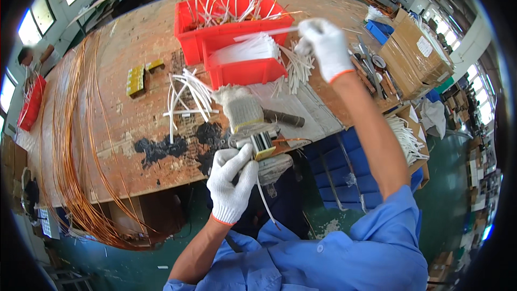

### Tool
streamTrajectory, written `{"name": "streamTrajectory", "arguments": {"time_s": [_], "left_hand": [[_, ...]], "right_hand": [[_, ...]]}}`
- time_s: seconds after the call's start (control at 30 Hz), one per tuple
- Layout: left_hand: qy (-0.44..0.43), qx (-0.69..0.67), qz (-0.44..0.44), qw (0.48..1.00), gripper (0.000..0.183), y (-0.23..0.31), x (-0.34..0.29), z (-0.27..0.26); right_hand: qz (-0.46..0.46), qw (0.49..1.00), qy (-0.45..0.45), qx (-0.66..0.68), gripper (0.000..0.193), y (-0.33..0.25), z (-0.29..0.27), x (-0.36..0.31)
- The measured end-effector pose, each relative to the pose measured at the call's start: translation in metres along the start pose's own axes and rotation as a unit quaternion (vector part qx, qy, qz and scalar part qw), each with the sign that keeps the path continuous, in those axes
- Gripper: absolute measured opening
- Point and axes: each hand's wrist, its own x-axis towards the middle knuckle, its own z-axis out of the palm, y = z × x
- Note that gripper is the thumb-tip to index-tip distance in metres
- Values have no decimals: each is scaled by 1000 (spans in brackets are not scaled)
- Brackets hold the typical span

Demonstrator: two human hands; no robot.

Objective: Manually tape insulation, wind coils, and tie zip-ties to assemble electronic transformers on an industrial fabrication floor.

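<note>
My left hand [232,180], in a white knit glove, is closed on a coil bobbin [262,145] with dark ridged sides and a yellowish end plate. A white-sleeved lead [265,202] hangs below it, and a bare copper wire end [293,140] sticks out to its right. My right hand [326,46], gloved too and slightly blurred, is raised at the right of the red bins, its fingers pinching one long white sleeve [264,34]. That sleeve points left, above the front red bin [247,75], which holds many similar white sleeves [247,49].
Behind stands a larger red bin [191,40] of sleeved copper leads. Loose sleeves [188,94] lie left of the front bin. Copper wire strands [70,156] drape over the table's left side. Hand tools [371,67] and a cardboard box [414,56] are at the right.
</note>
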Motion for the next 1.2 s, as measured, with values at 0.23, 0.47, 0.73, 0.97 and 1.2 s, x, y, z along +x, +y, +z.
{"name": "streamTrajectory", "arguments": {"time_s": [0.23,0.47,0.73,0.97,1.2], "left_hand": [[6,-37,-7,999,41,1,-4,5],[-18,-40,21,999,66,-9,-10,4],[25,1,-6,1000,56,3,-14,19],[101,-38,-18,994,46,-4,-13,36],[98,-29,11,995,42,-4,-11,35]], "right_hand": [[-110,884,-453,-46,16,-135,-37,-81],[-251,831,-370,-330,9,-107,23,-151],[-382,795,-272,-384,12,-75,27,-178],[-355,841,-247,-326,49,-64,19,-178],[98,916,-349,-170,47,13,-44,-186]]}}
